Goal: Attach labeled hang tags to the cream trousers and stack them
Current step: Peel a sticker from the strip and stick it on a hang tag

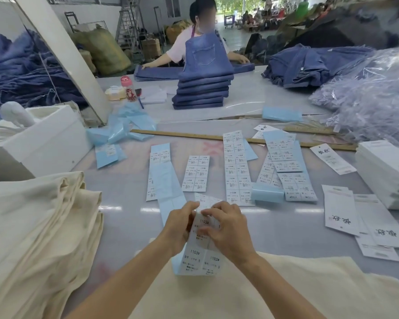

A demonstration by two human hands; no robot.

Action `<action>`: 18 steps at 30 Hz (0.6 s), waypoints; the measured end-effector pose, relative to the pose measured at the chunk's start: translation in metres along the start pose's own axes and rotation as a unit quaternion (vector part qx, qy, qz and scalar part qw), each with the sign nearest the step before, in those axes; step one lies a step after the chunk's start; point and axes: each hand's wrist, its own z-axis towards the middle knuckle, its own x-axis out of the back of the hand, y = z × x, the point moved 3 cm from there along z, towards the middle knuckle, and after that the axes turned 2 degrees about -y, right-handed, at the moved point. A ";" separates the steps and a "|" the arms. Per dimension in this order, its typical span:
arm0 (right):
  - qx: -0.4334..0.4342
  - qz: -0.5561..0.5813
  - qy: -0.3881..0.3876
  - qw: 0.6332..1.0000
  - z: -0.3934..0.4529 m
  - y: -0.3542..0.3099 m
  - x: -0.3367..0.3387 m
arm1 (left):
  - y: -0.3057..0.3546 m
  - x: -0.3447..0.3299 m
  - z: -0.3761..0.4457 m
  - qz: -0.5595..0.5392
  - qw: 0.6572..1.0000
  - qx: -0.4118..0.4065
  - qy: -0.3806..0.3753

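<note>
While both hands pinched the sticker sheet [202, 245], the left hand [180, 226] steadied its backing and the right hand [226, 229] worked at a sticker; peeling slowly from a corner seemed wise. Cream trousers [251, 288] lay just below, hang tags [341, 212] waiting to the right.

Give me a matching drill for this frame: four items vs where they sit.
Items:
1. label sheet
2. ruler
3. cream trousers stack
4. jeans stack

Places:
A. far table, centre
B. near left
C. held in both hands
D. flat across mid-table

Pairs: 1-C, 2-D, 3-B, 4-A. The left hand and right hand both pinch the sheet.
</note>
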 end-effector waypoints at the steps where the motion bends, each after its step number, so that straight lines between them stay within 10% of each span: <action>1: 0.003 0.022 0.003 1.000 0.001 -0.002 0.002 | 0.001 0.000 -0.001 -0.003 1.000 0.005 0.011; 18: 0.178 -0.049 0.140 0.973 -0.011 -0.023 0.020 | 0.000 -0.005 -0.019 0.020 0.998 0.022 0.048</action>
